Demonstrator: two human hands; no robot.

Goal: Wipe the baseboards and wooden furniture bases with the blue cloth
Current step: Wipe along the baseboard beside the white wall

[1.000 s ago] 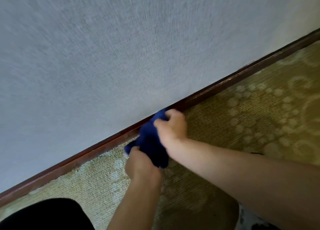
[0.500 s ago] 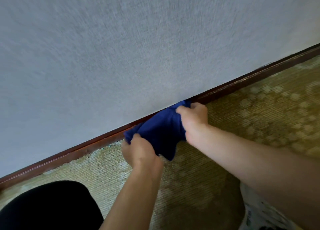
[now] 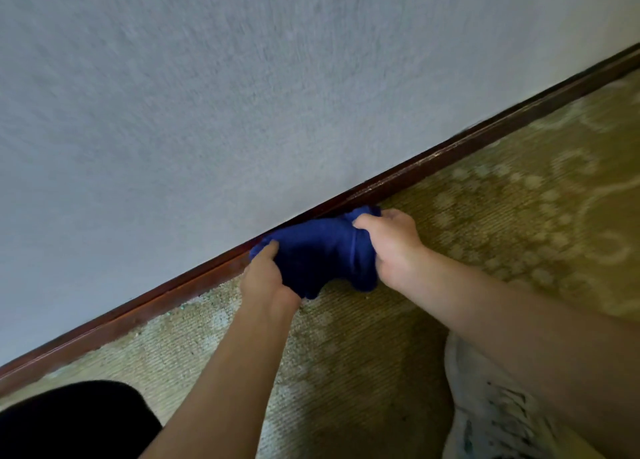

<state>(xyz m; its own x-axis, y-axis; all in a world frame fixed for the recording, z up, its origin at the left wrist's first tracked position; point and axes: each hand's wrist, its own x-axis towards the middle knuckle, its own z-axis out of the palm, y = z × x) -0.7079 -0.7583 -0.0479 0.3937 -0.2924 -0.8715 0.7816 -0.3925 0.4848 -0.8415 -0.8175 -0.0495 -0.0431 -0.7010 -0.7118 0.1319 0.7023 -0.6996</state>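
Now, left hand: I am seeing my left hand [image 3: 268, 278] gripping the left end of the blue cloth [image 3: 325, 254], thumb lying on top of the fabric and the other fingers curling underneath it.
Right hand: my right hand [image 3: 391, 244] is clenching the right end of the same cloth, fingers bunching the fabric at the knuckles.
Cloth: it is stretching between the two hands, its upper edge pressing against the baseboard [image 3: 450, 162], its lower folds hanging down onto the carpet [image 3: 502, 223].
Baseboard: a dark reddish-brown wooden strip is running diagonally from lower left to upper right, where wall and floor meet; pale specks are showing along its top edge to the right of the cloth.
Wall: a pale grey textured wall [image 3: 242, 95] is filling the upper part of the view above the baseboard.
Carpet: an olive-gold carpet with a lighter dotted and scrolling pattern is lying below the baseboard.
Lower left: a black garment [image 3: 69, 420] is sitting at the corner.
Lower right: a white patterned fabric [image 3: 491, 413] is lying partly under my right forearm.
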